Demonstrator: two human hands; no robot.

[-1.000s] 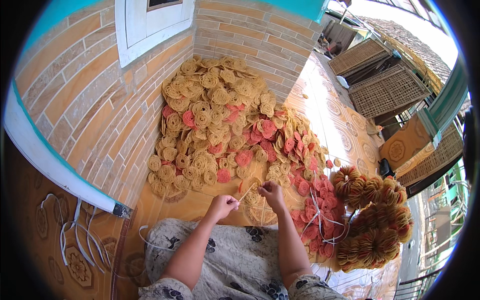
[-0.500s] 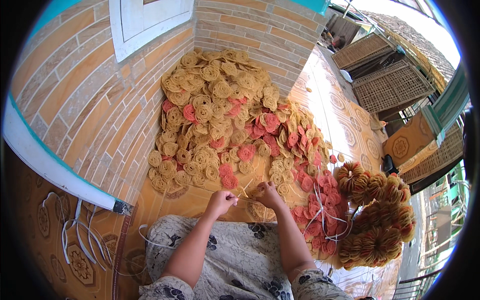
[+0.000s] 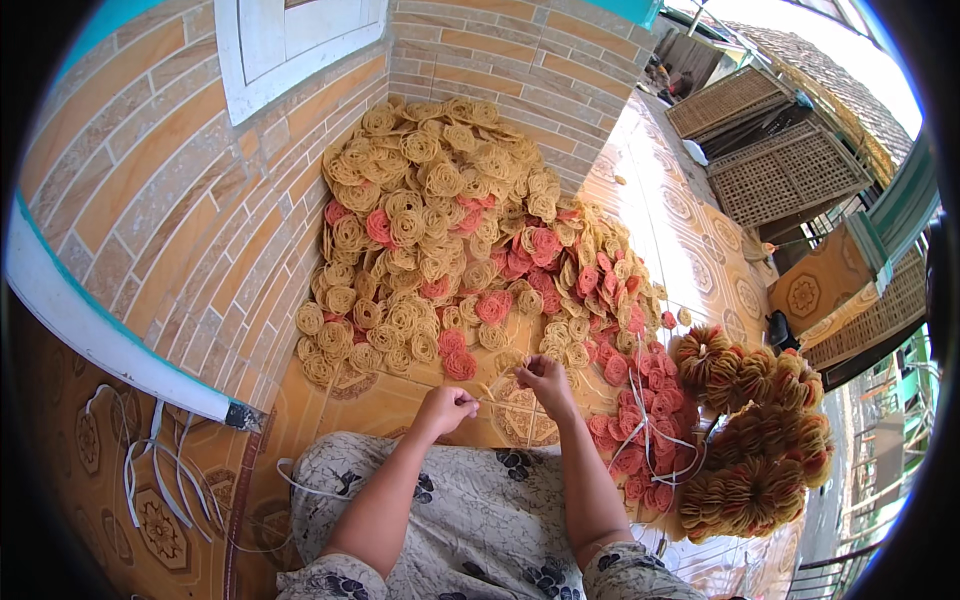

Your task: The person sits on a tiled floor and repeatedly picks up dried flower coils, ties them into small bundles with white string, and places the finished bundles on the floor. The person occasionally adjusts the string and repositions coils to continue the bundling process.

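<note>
where the brick-patterned wall (image 3: 190,230) meets the tiled floor (image 3: 690,240), a big heap of round, lacy noodle-like crackers (image 3: 440,230) lies piled in the corner, mostly pale yellow with pink ones scattered through and thicker along the right edge. no package, label or sign shows near the hands; the only panel on the wall is a white-framed rectangle (image 3: 300,40) high up, and a white and teal ledge (image 3: 100,330) slants down the left side.

the left hand (image 3: 447,408) is curled into a loose fist, its fingers pinched on a thin pale strip (image 3: 500,403) that runs across to the right hand (image 3: 545,380). the right hand is also closed at the fingertips on the strip's other part, just above a single yellow cracker (image 3: 520,418) lying flat on the floor between the hands and the person's lap. the lap is covered with a grey flowered cloth (image 3: 470,520).

to the right, finished bundles of darker golden-brown crackers (image 3: 760,430) sit packed on edge like fans, tied with white strips (image 3: 660,440) that loop over the pink ones beside them. more loose white strips (image 3: 150,470) trail on the patterned floor at the left. the floor tiles are glossy orange with medallion motifs. woven cane panels (image 3: 780,170) lean in the sunlit area at the upper right.
</note>
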